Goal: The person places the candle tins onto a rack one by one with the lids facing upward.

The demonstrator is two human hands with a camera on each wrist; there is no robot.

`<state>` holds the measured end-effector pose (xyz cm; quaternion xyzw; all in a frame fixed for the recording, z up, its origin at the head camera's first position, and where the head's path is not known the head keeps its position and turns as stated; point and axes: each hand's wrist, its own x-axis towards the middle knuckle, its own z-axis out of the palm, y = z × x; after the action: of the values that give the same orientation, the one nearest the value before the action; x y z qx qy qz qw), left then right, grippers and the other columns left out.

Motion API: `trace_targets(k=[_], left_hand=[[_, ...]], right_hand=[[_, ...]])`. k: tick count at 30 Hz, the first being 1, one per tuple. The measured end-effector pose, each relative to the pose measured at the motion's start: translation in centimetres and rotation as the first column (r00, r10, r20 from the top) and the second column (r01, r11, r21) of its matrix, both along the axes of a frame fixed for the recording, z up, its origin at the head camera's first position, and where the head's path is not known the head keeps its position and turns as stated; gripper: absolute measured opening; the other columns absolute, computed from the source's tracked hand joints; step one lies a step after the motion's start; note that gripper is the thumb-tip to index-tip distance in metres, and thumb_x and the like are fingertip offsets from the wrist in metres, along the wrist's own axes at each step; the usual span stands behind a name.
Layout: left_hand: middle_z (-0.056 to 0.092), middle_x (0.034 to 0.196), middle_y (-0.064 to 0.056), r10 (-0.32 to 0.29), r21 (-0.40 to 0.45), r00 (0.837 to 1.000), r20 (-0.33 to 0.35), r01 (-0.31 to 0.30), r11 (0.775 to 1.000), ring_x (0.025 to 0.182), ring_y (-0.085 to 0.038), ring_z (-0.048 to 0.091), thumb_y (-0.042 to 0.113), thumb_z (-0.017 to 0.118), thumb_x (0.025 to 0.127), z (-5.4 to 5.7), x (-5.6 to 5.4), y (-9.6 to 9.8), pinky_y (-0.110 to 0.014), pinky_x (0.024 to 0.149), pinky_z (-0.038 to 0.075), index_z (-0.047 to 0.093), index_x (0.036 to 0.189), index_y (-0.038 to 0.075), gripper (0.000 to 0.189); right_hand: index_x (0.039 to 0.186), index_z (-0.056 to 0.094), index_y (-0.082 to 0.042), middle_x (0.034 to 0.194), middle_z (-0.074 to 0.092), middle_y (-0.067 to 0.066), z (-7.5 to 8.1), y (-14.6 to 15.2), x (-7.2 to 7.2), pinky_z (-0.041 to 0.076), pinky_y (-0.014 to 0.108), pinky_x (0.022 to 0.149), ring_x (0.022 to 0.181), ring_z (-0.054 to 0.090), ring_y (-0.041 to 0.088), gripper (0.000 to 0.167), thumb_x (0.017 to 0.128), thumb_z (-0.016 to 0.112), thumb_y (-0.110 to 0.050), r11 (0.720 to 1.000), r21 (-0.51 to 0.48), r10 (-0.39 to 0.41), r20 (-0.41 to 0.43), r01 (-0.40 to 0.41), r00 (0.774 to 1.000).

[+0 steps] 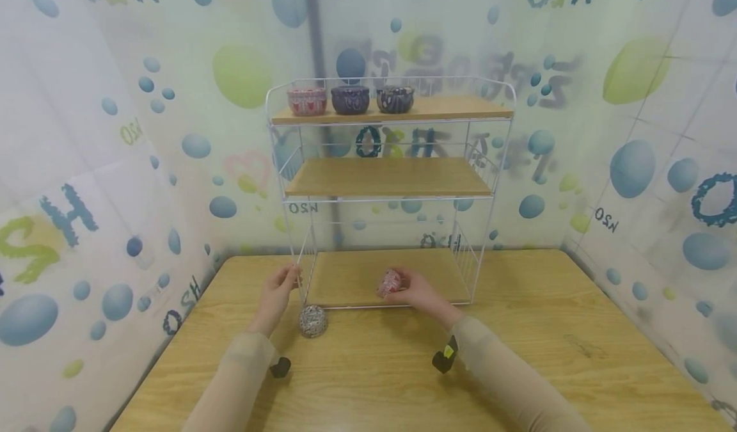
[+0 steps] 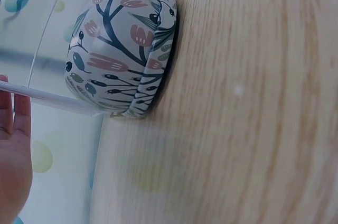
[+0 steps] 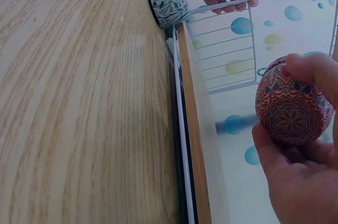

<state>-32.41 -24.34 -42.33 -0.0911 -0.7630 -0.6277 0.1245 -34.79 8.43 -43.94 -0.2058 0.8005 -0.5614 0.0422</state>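
My right hand (image 1: 417, 289) holds a small round red patterned tin (image 3: 293, 102) between thumb and fingers, above the front of the bottom shelf. The tin is tilted, so a flower pattern on its end shows in the right wrist view. At the left front post (image 2: 53, 99) of the white wire rack, my left hand (image 1: 281, 285) has its fingers and thumb curled round the metal. A pale tin (image 2: 116, 49) with pink flowers and dark stems rests on the table by the foot of that post, its rimmed side down, below the left hand.
On the rack's top shelf (image 1: 455, 107) stand a pink-red tin (image 1: 308, 101), a dark purple tin (image 1: 350, 100) and a dark blue patterned tin (image 1: 395, 99). A bare wooden middle shelf (image 1: 388, 176) lies beneath. The rack stands on a wooden table (image 1: 368, 374) against a printed curtain.
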Motion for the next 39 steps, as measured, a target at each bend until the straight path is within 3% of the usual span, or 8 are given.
trace_targets(k=[4,11,17,23,30,39], left_hand=[[0.059,0.104,-0.003,-0.002,0.002,1.0,-0.004,0.002,1.0,0.111,-0.043,0.051,0.019,0.045,0.105,0.0,0.0,0.0,-0.03,0.093,0.048,0.056,0.116,-0.006,0.03],[0.059,0.104,0.001,0.001,0.004,1.0,-0.015,-0.001,1.0,0.109,-0.039,0.053,0.019,0.045,0.105,0.0,0.0,0.1,-0.028,0.091,0.049,0.057,0.115,-0.006,0.03],[0.06,0.097,0.005,0.016,0.008,1.0,-0.027,-0.016,1.0,0.103,-0.034,0.057,0.016,0.046,0.104,-0.1,-0.2,0.2,-0.025,0.088,0.051,0.057,0.113,-0.008,0.028],[0.06,0.093,0.007,0.016,0.013,1.0,-0.023,-0.015,1.0,0.098,-0.026,0.057,0.015,0.045,0.104,-0.1,-0.3,0.2,-0.024,0.087,0.051,0.057,0.113,-0.009,0.028],[0.061,0.097,0.004,0.027,0.033,1.0,-0.015,-0.027,0.999,0.094,-0.015,0.058,0.022,0.047,0.104,-2.5,-2.4,-0.7,-0.022,0.087,0.05,0.058,0.115,-0.005,0.031],[0.061,0.102,0.0,0.04,0.004,0.998,-0.04,-0.04,0.999,0.093,-0.013,0.059,0.032,0.049,0.103,-2.7,-2.4,-0.7,-0.022,0.087,0.051,0.059,0.115,-0.002,0.037]], right_hand=[[0.14,0.039,0.01,0.128,0.055,0.025,-0.1,0.0,0.0,0.047,0.044,0.099,0.119,0.053,0.039,0.078,0.077,0.08,-0.01,1.0,-0.003,-0.016,0.006,0.016,1.0],[0.14,0.039,0.009,0.132,0.051,0.026,-0.3,0.0,0.2,0.046,0.044,0.1,0.12,0.052,0.04,0.08,0.075,0.082,-0.009,0.999,-0.017,-0.045,0.022,0.046,0.999],[0.139,0.038,0.01,0.134,0.049,0.026,-0.6,0.1,0.1,0.044,0.047,0.102,0.123,0.048,0.042,0.076,0.077,0.08,-0.006,0.997,-0.072,0.001,0.045,0.003,0.999],[0.138,0.039,0.009,0.129,0.053,0.022,-0.7,0.2,0.1,0.044,0.045,0.102,0.119,0.052,0.036,0.075,0.078,0.081,-0.009,0.996,-0.09,0.025,0.038,-0.021,0.999],[0.14,0.038,0.007,0.132,0.051,0.022,-1.0,0.2,0.1,0.042,0.045,0.104,0.121,0.05,0.035,0.075,0.079,0.08,-0.009,0.993,-0.117,0.027,0.052,-0.021,0.998],[0.139,0.04,0.006,0.13,0.053,0.022,-0.9,0.4,0.5,0.043,0.045,0.103,0.119,0.052,0.035,0.075,0.077,0.08,-0.008,0.994,-0.104,0.019,0.035,-0.016,0.999]])
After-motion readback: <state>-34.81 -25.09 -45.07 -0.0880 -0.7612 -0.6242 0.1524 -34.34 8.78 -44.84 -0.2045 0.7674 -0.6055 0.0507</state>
